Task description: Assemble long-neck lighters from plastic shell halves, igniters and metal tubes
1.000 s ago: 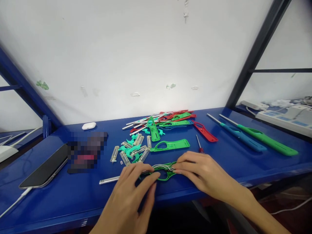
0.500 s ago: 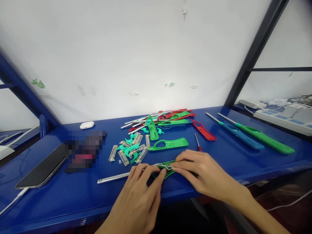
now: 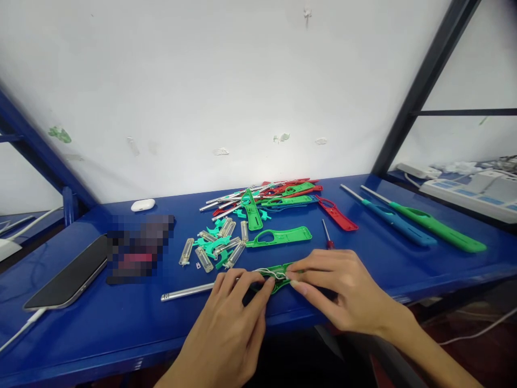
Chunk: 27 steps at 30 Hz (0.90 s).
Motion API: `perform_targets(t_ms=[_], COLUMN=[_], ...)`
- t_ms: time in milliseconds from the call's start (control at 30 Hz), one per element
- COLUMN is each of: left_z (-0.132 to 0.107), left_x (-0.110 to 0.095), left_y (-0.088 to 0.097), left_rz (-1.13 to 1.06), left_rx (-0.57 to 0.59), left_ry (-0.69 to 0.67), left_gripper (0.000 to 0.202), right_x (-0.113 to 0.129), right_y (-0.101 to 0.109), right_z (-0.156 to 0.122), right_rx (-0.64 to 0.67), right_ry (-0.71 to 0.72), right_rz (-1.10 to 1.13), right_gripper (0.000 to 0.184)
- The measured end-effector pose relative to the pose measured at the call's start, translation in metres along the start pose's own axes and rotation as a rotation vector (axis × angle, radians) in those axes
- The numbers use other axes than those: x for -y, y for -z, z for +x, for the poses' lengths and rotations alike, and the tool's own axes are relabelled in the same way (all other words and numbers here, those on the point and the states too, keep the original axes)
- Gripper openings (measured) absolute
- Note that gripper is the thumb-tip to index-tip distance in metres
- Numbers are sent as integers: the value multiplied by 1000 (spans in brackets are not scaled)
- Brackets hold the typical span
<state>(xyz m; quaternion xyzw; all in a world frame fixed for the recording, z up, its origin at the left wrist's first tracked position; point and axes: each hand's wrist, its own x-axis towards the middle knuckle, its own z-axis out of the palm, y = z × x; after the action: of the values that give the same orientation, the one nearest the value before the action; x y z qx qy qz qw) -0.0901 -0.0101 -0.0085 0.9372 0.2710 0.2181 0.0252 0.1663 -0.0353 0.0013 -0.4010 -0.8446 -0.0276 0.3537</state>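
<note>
Near the front edge of the blue bench, both hands work on a green lighter half-shell with a silver metal tube sticking out to its left and thin white wires lying on it. My left hand presses its fingertips onto the shell's left part. My right hand pinches the wires and shell from the right, fingers together.
Just behind lie another green half-shell, a small red screwdriver, several clear and teal small parts, and a pile of red and green shells with tubes. Two finished lighters lie right. A phone and earbud case sit left.
My hands have shifted slightly on the green shell; my right fingers have pulled closer together at the wires. The view has tilted a little.
</note>
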Motion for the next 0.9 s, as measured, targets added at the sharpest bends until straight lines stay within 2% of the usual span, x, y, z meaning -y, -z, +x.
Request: perform_targets(t_ms=[233,467,533,633,733,800,900], left_z=[0,1,0,-2,-5,-6,-7], left_x=[-2,-3,0,10,26,35,44], left_y=[1,1,2,7,14,17,16], left_rz=[-1,-23,-71,-137,-64,-53,-64], left_rx=[13,-9,-87,-303,-437,-457,-407], left_ry=[10,3,-3,10,102,169,213], left_gripper=[56,53,50,44,34,24,15], right_x=[3,3,2,2,1,-1,-4], right_y=[0,0,0,1,0,-1,-3], right_z=[4,3,2,3,4,4,3], right_rx=[51,51,55,67,49,18,-82], right_ry=[63,53,38,0,-16,-18,-31], right_rz=[-128,-118,-91,-35,3,7,-27], right_gripper=[27,30,29,27,25,23,20])
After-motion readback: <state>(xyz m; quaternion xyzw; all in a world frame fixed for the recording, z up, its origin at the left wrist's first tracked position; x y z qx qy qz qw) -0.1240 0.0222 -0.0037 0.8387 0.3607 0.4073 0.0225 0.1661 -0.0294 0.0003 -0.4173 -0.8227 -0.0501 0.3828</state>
